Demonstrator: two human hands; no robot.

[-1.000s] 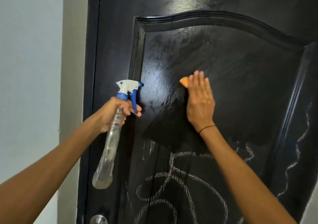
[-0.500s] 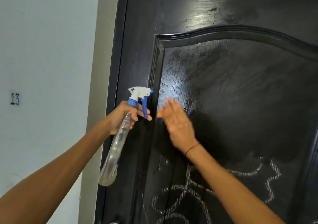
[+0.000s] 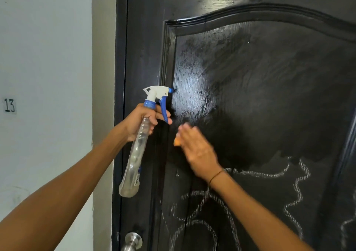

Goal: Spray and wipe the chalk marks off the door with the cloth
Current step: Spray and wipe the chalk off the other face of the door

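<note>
Fingers (image 3: pixel 189 133) of the right hand (image 3: pixel 198 150), flat on the cloth (image 3: pixel 176 142), have swept left; chalk marks (image 3: pixel 269 173) below remain.

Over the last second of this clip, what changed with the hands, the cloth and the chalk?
The right hand, pressing the orange cloth flat to the door, swept from the panel's middle leftward and down toward its left moulding. The left hand kept its grip on the spray bottle, trigger unsqueezed. The chalk marks below look unchanged. The camera also shifted.
</note>
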